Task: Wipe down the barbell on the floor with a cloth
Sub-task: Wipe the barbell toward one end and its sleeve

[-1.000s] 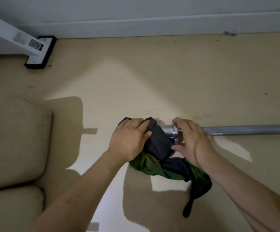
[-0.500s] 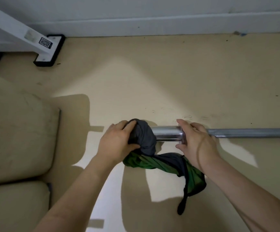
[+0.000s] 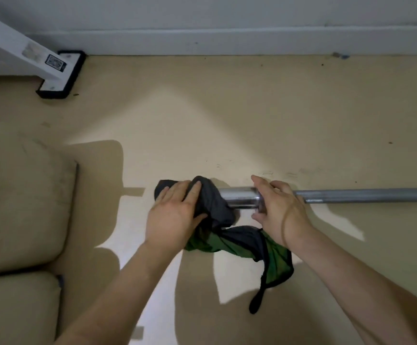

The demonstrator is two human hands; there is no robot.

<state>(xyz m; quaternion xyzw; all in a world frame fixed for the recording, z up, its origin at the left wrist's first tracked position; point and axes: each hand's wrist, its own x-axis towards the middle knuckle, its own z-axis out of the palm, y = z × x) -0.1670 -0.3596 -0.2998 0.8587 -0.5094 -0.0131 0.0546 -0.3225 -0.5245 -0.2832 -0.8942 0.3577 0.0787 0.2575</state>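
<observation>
A grey steel barbell point(image 3: 366, 194) lies on the beige floor and runs off the right edge. Its thicker shiny sleeve point(image 3: 239, 197) shows between my hands. A dark grey and green cloth point(image 3: 214, 207) is wrapped over the sleeve's left end, and the rest of the cloth trails on the floor toward me. My left hand point(image 3: 175, 215) grips the cloth around the sleeve end. My right hand point(image 3: 279, 210) is curled around the bar at the sleeve's collar. The tip of the sleeve is hidden under the cloth.
A beige cushioned seat point(image 3: 20, 207) fills the left side close to my left arm. A white frame leg with a black foot point(image 3: 60, 75) stands at the back left. A white skirting board point(image 3: 227, 41) runs along the far wall.
My left hand has slid the cloth leftward along the sleeve, baring more shiny metal. My right hand has kept its hold at the collar.
</observation>
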